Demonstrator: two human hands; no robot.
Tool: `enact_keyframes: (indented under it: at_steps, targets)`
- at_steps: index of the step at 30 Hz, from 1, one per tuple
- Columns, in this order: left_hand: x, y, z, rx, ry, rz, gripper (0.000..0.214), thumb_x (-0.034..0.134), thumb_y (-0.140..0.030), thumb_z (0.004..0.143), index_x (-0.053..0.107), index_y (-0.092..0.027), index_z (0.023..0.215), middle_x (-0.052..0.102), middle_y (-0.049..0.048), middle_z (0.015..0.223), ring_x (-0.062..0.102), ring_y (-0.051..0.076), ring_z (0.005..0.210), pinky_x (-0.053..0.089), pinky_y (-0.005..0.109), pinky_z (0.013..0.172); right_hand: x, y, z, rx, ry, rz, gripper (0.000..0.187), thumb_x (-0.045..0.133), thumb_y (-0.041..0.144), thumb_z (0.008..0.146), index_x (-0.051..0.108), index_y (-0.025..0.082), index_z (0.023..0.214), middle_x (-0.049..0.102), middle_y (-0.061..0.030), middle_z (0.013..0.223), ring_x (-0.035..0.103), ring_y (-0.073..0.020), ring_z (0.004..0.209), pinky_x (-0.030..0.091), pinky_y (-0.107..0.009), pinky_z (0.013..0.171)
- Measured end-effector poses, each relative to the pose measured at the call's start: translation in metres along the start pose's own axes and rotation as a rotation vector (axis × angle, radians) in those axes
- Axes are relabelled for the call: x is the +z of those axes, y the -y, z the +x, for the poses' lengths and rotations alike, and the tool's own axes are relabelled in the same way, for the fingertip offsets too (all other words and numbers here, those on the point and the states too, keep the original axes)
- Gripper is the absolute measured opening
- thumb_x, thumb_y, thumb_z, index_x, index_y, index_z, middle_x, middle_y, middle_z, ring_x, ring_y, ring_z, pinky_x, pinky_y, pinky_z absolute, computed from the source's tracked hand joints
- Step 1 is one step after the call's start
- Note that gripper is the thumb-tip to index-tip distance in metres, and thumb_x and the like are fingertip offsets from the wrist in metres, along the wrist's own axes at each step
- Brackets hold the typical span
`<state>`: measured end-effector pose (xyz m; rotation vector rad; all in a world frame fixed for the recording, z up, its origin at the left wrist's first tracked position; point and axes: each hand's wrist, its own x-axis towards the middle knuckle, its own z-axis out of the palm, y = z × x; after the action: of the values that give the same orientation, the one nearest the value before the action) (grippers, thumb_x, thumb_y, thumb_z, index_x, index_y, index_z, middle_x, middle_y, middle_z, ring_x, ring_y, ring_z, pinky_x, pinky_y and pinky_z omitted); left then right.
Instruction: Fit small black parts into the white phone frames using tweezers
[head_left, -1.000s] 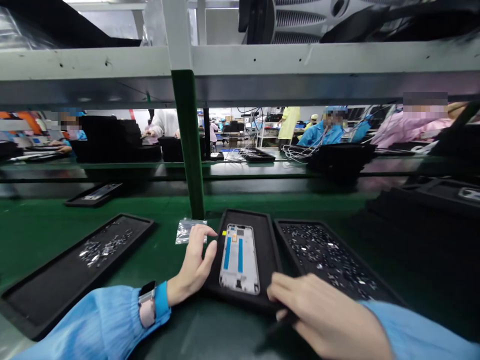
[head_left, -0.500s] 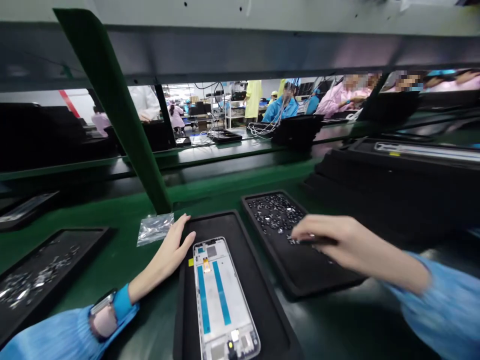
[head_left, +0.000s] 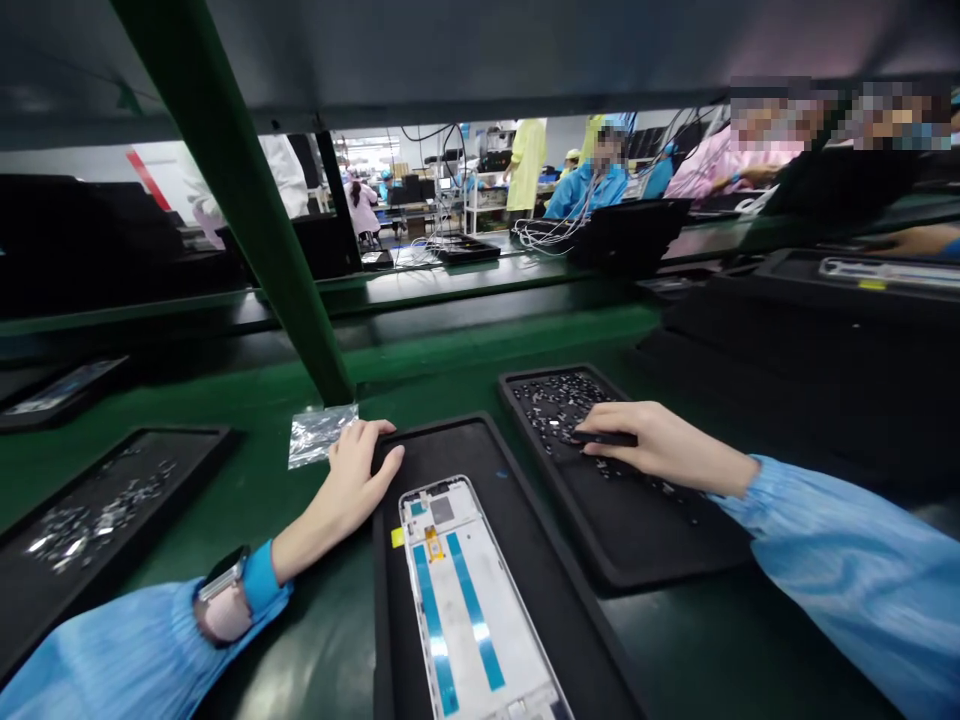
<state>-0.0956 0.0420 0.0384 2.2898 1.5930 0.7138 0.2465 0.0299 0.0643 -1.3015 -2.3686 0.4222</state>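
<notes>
A white phone frame (head_left: 469, 600) with two blue strips lies in a black tray (head_left: 525, 520) in front of me. My left hand (head_left: 352, 485) rests on that tray's far left corner, fingers curled over the rim. My right hand (head_left: 652, 445) is over a second black tray (head_left: 660, 540) to the right that holds several small metal parts (head_left: 555, 395). Its fingers are pinched on a thin dark tool (head_left: 604, 438), whose tip points left among the parts.
A small clear plastic bag (head_left: 321, 434) lies by the green post (head_left: 247, 210). Another black tray (head_left: 82, 520) with small parts sits at the left. Stacked black trays (head_left: 817, 340) stand at the right. Other workers sit beyond the far conveyor.
My right hand moved from the near edge of the phone tray to the parts tray on the right and settled lower there. My left hand stayed on the tray corner. The view shifted right.
</notes>
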Motion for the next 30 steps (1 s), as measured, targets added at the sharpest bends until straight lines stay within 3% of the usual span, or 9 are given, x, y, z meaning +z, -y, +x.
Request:
enact_keyframes:
  at_steps: [6, 13, 19, 24, 27, 30]
  targets:
    - [0.000, -0.003, -0.001, -0.022, 0.010, -0.003, 0.027, 0.035, -0.039, 0.087, 0.046, -0.019, 0.100, 0.051, 0.0077, 0.102, 0.043, 0.026, 0.105, 0.030, 0.048, 0.093, 0.001, -0.006, -0.001, 0.011, 0.012, 0.013, 0.030, 0.049, 0.043, 0.081, 0.068, 0.020, 0.083, 0.065, -0.0081, 0.086, 0.062, -0.0223, 0.081, 0.048, -0.033, 0.075]
    - [0.002, -0.004, -0.002, -0.016, 0.017, -0.012, 0.024, 0.033, -0.037, 0.090, 0.045, -0.019, 0.101, 0.050, 0.0070, 0.103, 0.041, 0.025, 0.106, 0.029, 0.047, 0.093, 0.000, -0.008, -0.007, 0.032, -0.005, 0.027, 0.040, 0.050, 0.059, 0.078, 0.068, 0.023, 0.077, 0.065, -0.0075, 0.082, 0.062, -0.0235, 0.075, 0.050, -0.035, 0.069]
    - [0.002, 0.000, 0.000, 0.060, -0.058, -0.050, 0.021, 0.035, -0.034, 0.091, 0.048, -0.020, 0.100, 0.050, 0.0056, 0.103, 0.043, 0.023, 0.103, 0.033, 0.042, 0.091, -0.008, -0.011, 0.003, 0.071, 0.009, 0.148, 0.026, 0.059, 0.049, 0.077, 0.068, 0.026, 0.082, 0.066, -0.0029, 0.087, 0.061, -0.0222, 0.084, 0.048, -0.032, 0.075]
    - [-0.007, -0.019, -0.008, 0.231, -0.149, -0.163, 0.018, 0.036, -0.027, 0.090, 0.053, -0.019, 0.088, 0.056, 0.0047, 0.092, 0.048, 0.020, 0.090, 0.037, 0.036, 0.085, 0.012, 0.027, 0.051, -0.042, 0.192, 0.396, 0.027, 0.063, 0.042, 0.076, 0.068, 0.018, 0.087, 0.066, -0.0022, 0.085, 0.059, -0.0169, 0.078, 0.045, -0.027, 0.071]
    - [-0.008, -0.033, -0.016, 0.288, -0.102, -0.250, 0.018, 0.040, -0.023, 0.088, 0.057, -0.019, 0.086, 0.059, 0.0039, 0.086, 0.050, 0.019, 0.086, 0.040, 0.033, 0.080, 0.033, 0.062, 0.075, -0.060, 0.296, 0.584, 0.025, 0.063, 0.037, 0.077, 0.068, 0.015, 0.087, 0.063, -0.0003, 0.073, 0.052, -0.0106, 0.060, 0.038, -0.022, 0.055]
    - [-0.007, -0.038, -0.020, 0.293, -0.001, -0.329, 0.016, 0.044, -0.022, 0.086, 0.059, -0.018, 0.087, 0.061, 0.0037, 0.083, 0.050, 0.018, 0.086, 0.041, 0.031, 0.079, 0.048, 0.086, 0.083, -0.068, 0.305, 0.785, 0.020, 0.066, 0.033, 0.074, 0.067, 0.014, 0.079, 0.060, 0.0008, 0.068, 0.049, -0.0088, 0.058, 0.037, -0.021, 0.054]
